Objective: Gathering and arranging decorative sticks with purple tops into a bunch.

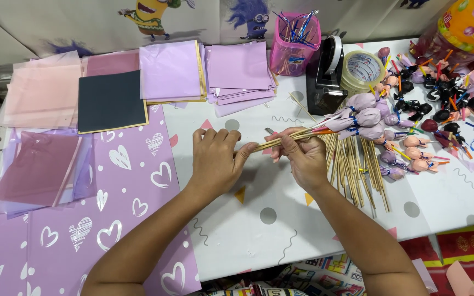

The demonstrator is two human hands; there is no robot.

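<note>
From the head view, the left hand [215, 159] and the right hand [302, 155] both pinch a small bundle of wooden sticks [286, 137] tipped with lilac-wrapped lollipops [363, 118], held level just above the white table [281, 219]. Behind, a pink mesh cup [294, 46] holds blue twist ties. More loose sticks [352, 167] lie just right of the right hand.

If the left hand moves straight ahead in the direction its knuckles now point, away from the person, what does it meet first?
Most likely the stack of lilac paper squares, after a bare stretch of the white table. The left hand holds wooden sticks together with the right hand; depth is uncertain.
</note>
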